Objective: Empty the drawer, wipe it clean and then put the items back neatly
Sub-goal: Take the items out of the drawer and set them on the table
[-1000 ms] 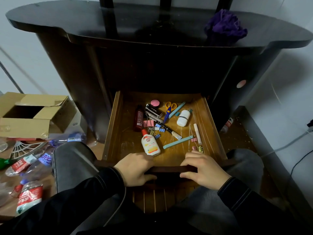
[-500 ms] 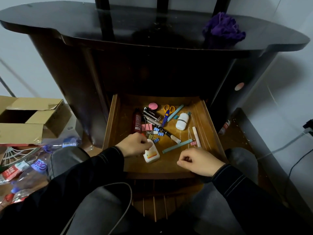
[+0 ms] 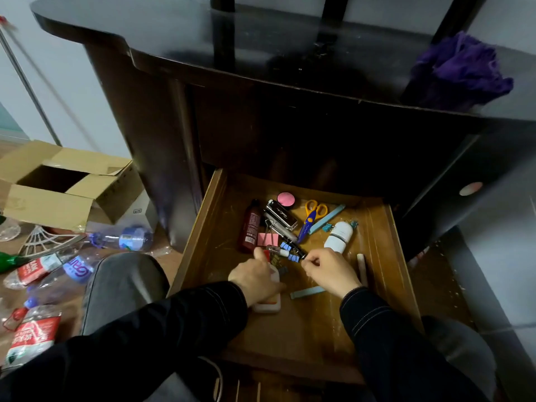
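The wooden drawer (image 3: 313,329) stands pulled out in the lower middle of the frame, under a dark cabinet (image 3: 261,53), and its things still lie inside. The left hand (image 3: 255,278) grips a white glue bottle (image 3: 268,304) near the drawer's centre, fingers curled round it and thumb raised. Just to its right, the right hand (image 3: 332,271) has its fingertips pressed together, pinching the near end of a black pen (image 3: 290,242). Blue clips (image 3: 290,254) lie against the pen between the two hands. Toward the drawer's back lie a dark red bottle (image 3: 251,227), a pink round compact (image 3: 285,199), orange-handled scissors (image 3: 312,216) and a white capsule-shaped case (image 3: 338,236). A light blue strip (image 3: 307,292) lies just below the right hand, and a white stick (image 3: 362,268) just to its right. A purple cloth (image 3: 458,68) sits on the cabinet top at upper right. A cardboard box (image 3: 66,184) stands open at the left of the frame.
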The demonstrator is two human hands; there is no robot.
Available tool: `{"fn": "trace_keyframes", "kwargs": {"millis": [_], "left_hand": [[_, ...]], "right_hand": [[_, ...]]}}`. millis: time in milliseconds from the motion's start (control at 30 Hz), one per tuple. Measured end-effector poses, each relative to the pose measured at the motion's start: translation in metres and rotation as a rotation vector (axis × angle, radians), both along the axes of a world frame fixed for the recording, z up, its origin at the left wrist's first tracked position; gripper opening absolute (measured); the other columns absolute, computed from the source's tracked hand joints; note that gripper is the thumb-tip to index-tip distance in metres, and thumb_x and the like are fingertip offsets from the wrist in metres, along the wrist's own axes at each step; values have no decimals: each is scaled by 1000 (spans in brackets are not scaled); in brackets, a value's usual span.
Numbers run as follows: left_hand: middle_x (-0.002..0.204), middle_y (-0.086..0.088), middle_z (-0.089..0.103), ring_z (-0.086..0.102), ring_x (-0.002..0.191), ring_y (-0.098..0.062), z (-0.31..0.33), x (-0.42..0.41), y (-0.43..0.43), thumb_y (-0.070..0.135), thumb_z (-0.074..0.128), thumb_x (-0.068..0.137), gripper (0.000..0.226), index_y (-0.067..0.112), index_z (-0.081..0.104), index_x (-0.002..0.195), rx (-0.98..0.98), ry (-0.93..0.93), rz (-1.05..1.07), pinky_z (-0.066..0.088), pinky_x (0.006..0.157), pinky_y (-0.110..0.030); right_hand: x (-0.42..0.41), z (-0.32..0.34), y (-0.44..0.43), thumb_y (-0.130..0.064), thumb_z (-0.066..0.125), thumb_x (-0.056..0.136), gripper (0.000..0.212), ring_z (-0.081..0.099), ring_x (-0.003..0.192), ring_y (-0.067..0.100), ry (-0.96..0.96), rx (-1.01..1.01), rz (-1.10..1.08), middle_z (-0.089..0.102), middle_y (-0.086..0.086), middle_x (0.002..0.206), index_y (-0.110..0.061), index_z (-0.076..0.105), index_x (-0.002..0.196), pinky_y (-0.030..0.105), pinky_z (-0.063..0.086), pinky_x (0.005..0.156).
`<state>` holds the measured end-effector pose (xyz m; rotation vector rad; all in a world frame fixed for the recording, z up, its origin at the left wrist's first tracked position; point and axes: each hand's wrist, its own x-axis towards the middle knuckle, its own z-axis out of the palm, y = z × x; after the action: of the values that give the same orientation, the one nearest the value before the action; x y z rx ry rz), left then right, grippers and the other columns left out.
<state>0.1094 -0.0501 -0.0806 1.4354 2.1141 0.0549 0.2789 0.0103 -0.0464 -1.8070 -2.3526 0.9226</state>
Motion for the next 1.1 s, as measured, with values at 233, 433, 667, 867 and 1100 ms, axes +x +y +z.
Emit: {"fn": "trace_keyframes", "kwargs": {"millis": [233,433,667,867,1100], "left_hand": [[121,-9,62,64,111,-28,8,2,5,34,76,80,79,12,29,140,23,-128,-78,54,89,-36],[108,-2,72,72,85,-10,35,-34,9,10,75,82,36,20,56,112,149,-930,186,56,63,-22],[98,-7,70,72,75,-14,46,-57,16,22,76,83,31,18,58,108,496,-928,357,54,57,-20],[95,-3,67,70,74,-11,43,-53,16,22,76,85,28,19,57,105,555,-826,266,51,56,-16],[98,1,66,70,79,-11,35,-55,17,28,76,85,29,25,54,103,561,-749,204,53,58,-16]], "right_hand": [[26,-3,9,-30,57,97,26,68,82,22,160,-29,-138,72,0,74,-21,69,76,50,45,104],[28,-6,13,-29,57,97,21,67,83,21,139,84,-152,71,0,79,-21,69,81,51,51,95],[24,-22,15,-43,52,96,10,61,105,9,-22,118,-77,68,-20,96,-40,59,90,54,15,119],[7,-27,12,-48,60,95,34,65,102,16,-245,237,66,61,-7,118,-27,55,122,36,50,84],[-1,-32,15,-39,65,91,26,65,93,23,-291,227,65,67,-1,103,-21,57,107,33,52,73]]}}
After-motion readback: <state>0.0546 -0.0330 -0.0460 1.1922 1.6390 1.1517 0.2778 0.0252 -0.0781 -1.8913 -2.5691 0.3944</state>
